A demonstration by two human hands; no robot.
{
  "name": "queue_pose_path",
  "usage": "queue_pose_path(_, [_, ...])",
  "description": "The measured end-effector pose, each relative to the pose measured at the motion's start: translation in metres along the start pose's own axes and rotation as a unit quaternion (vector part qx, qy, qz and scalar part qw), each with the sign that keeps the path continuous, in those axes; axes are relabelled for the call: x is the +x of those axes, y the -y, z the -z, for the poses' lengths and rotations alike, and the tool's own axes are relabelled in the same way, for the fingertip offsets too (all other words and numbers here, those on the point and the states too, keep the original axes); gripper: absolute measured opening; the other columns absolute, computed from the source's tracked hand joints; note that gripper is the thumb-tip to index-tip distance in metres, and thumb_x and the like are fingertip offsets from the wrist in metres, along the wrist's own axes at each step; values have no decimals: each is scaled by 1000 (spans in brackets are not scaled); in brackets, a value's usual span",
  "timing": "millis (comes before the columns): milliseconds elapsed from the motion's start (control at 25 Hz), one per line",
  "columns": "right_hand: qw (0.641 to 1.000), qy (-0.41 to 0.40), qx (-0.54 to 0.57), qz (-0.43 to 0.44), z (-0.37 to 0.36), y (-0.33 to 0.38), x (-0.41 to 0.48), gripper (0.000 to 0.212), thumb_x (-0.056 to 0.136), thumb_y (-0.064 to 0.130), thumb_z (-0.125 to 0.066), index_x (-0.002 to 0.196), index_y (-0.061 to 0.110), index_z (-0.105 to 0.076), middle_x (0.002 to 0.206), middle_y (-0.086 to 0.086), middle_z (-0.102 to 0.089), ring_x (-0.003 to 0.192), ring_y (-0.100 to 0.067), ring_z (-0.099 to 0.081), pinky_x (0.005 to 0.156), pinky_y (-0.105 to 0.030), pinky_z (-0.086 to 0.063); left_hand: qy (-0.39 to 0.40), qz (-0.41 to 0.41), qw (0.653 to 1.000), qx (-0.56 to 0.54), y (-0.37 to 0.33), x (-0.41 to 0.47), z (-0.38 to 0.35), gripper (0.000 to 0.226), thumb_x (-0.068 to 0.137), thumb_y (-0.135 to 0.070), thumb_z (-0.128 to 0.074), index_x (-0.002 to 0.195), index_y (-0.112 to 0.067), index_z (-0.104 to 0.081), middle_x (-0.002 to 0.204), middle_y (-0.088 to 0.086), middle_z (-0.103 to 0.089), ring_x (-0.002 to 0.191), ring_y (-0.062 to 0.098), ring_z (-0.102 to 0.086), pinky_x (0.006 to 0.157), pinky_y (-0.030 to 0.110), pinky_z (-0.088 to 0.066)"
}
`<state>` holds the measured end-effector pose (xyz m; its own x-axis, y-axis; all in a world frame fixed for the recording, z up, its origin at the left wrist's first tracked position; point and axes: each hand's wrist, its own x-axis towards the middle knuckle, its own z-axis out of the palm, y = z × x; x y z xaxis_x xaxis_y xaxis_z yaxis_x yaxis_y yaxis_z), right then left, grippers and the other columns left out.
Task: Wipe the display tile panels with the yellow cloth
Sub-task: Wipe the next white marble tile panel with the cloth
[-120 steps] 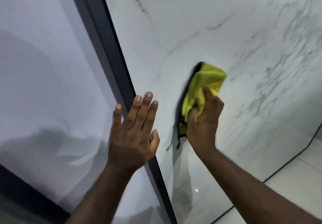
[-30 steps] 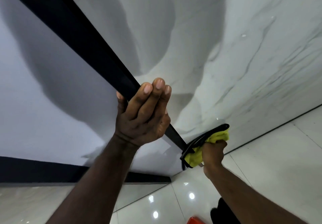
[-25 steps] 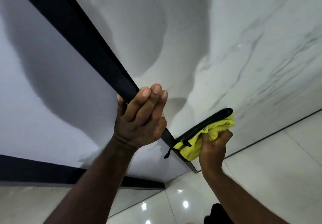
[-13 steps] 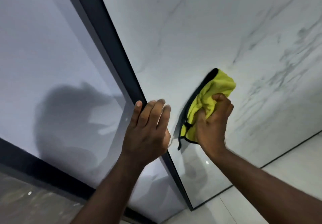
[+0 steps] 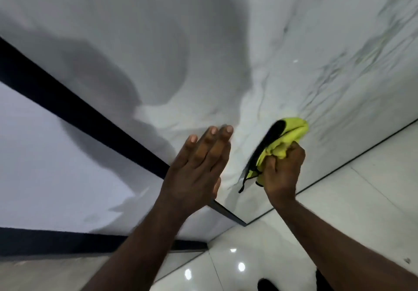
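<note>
A white marble-veined tile panel (image 5: 282, 41) fills the upper right of the view. A plain pale panel (image 5: 56, 166) stands to its left, behind a black frame bar (image 5: 90, 118). My right hand (image 5: 281, 173) is closed on the bunched yellow cloth (image 5: 285, 139), which has a black edge, and presses it against the lower part of the marble panel. My left hand (image 5: 199, 168) lies flat with its fingers straight, across the frame bar and the marble panel's edge, just left of the cloth.
A glossy white tiled floor (image 5: 350, 211) runs along the panel's foot at the lower right, with ceiling-light reflections. A dark base strip (image 5: 67, 241) runs under the left panel. A dark shoe (image 5: 265, 285) shows at the bottom edge. My shadow falls on both panels.
The view has tilted down, bringing the floor back into sight. My right hand has carried the cloth lower on the marble panel. My left hand has shifted right, from the bar onto the panel's edge.
</note>
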<state>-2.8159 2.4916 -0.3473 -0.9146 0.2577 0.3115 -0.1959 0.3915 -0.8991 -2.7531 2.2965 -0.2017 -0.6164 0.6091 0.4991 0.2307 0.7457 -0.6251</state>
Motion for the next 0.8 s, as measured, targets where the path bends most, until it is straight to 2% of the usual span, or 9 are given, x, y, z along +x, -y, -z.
queue_pose_path(40, [997, -17, -1, -72, -4, -10, -1, 36, 92, 9, -50, 125, -3, -46, 120, -16, -44, 108, -20, -45, 97, -29, -42, 20, -12, 1000, 5, -10, 1, -5, 80, 84, -10, -65, 162, -7, -49, 176, 9, -35, 163, 29, -34, 136, 50, -22])
queue_pose_path(120, [994, 90, -68, 6, 0, -47, -9, 25, 96, 9, -55, 119, 3, -46, 113, -11, -42, 94, -15, -43, 83, -30, -44, 51, -31, 998, -7, -27, 7, -15, 80, 83, -11, -65, 161, -7, -51, 178, 8, -31, 165, 28, -30, 136, 50, -19])
queue_pose_path(200, [976, 185, -104, 51, 15, -81, 7, 26, 89, 12, -61, 112, 9, -51, 114, -9, -50, 94, -28, -58, 78, -38, -51, 66, -28, 997, -14, -41, 18, -21, 79, 82, -9, -66, 160, -6, -53, 178, 10, -32, 165, 29, -30, 137, 50, -14])
queue_pose_path(320, [994, 29, -63, -83, 35, -73, 46, 39, 84, 18, -51, 119, 2, -50, 119, -12, -50, 110, -40, -57, 93, -38, -47, 74, -15, 997, -27, -59, 41, -22, 78, 83, -10, -69, 159, -5, -54, 176, 11, -35, 164, 30, -32, 137, 51, -14])
queue_pose_path(480, [976, 76, -15, 206, 97, -1, 125, 38, 86, 16, -62, 123, 19, -53, 129, -12, -45, 101, -20, -57, 76, -27, -45, 47, 23, 998, 19, -59, 100, -17, 67, 85, -17, -69, 152, -14, -64, 170, 7, -45, 156, 28, -43, 136, 53, -14])
queue_pose_path(560, [987, -42, 41, 151, 118, 19, 178, 44, 81, 2, -59, 119, 21, -48, 126, -11, -44, 111, 0, -50, 86, -13, -42, 11, 62, 998, 23, -56, 137, -8, 60, 86, -18, -71, 145, -14, -70, 166, 8, -49, 148, 29, -49, 136, 53, -13])
queue_pose_path(640, [983, -99, 57, 144, 145, 45, 225, 46, 81, 1, -56, 121, 21, -44, 124, -13, -42, 112, -8, -49, 91, -18, -45, -34, 99, 994, 27, -54, 177, 2, 56, 88, -19, -72, 143, -11, -72, 165, 12, -50, 149, 34, -47, 136, 53, -13])
queue_pose_path(760, [927, 3, -65, 371, 201, 58, 288, 52, 75, 15, -69, 123, 27, -53, 127, -12, -50, 93, -34, -57, 72, -37, -50, -85, 101, 990, 49, -54, 238, 9, 61, 90, -22, -73, 150, -10, -66, 170, 13, -44, 156, 35, -38, 136, 55, -13])
queue_pose_path(800, [934, -26, -61, 351, 216, 61, 316, 55, 74, 13, -70, 125, 29, -54, 128, -12, -53, 97, -35, -59, 73, -39, -50, -95, 102, 989, 58, -55, 258, 8, 62, 92, -25, -72, 152, -10, -64, 172, 13, -41, 158, 36, -35, 136, 56, -12])
